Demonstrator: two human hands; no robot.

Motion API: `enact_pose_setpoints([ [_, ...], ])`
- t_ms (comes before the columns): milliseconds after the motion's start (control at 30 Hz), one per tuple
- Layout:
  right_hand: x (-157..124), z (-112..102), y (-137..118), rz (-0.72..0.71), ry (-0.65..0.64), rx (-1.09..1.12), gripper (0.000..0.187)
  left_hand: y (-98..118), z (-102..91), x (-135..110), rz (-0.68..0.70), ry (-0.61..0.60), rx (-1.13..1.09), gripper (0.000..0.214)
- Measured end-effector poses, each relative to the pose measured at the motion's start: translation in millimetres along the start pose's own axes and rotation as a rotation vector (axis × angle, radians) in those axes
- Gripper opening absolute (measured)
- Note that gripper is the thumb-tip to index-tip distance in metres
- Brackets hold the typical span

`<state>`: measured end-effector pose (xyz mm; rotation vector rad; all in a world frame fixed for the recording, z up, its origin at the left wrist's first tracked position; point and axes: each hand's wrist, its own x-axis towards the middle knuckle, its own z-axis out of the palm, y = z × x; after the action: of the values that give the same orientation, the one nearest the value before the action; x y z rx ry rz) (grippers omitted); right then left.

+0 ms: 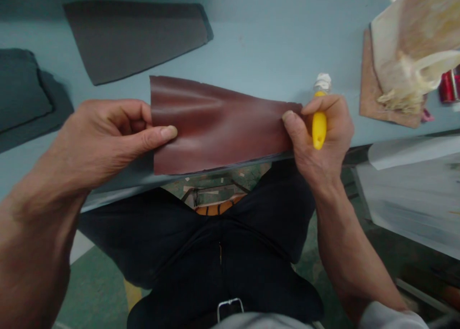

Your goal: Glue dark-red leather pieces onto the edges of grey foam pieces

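A brown leather-like piece [223,127], wider at its left end, is stretched between my hands over the table's near edge. My left hand [118,132] pinches its left end, thumb on top and fingers beneath. At the narrow right end, my right hand [319,132] grips the piece between thumb and fingers. That same hand also holds a brush with a yellow handle [319,127]; its whitish end points away from me. Beyond the piece lies a dark grey tapered panel [140,36] on the blue-grey table [266,41].
More dark pieces [17,89] lie stacked at the left. On the right, a stained whitish container [406,46] stands on a brown board [368,79], near a red spool [449,87]. A white sheet-covered surface [409,199] is below, at the right.
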<state>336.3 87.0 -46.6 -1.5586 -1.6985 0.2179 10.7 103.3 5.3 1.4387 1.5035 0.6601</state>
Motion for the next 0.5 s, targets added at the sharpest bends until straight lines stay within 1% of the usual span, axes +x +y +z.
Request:
enact_pose_setpoints([
  [100,-1.6,1.1,3.9,0.006,-0.009,0.047,0.028,2.4,1.0,-2.0,-0.019,0.026,0.02,0.044],
  [233,-3.4,3.4,10.1,-0.013,-0.004,0.102,0.034,2.4,0.6,-2.4,-0.018,0.012,0.03,0.036],
  [500,-3.8,5.8,10.2,0.002,-0.005,0.206,0.033,-0.1,0.2,-3.2,-0.042,0.069,0.082,0.041],
])
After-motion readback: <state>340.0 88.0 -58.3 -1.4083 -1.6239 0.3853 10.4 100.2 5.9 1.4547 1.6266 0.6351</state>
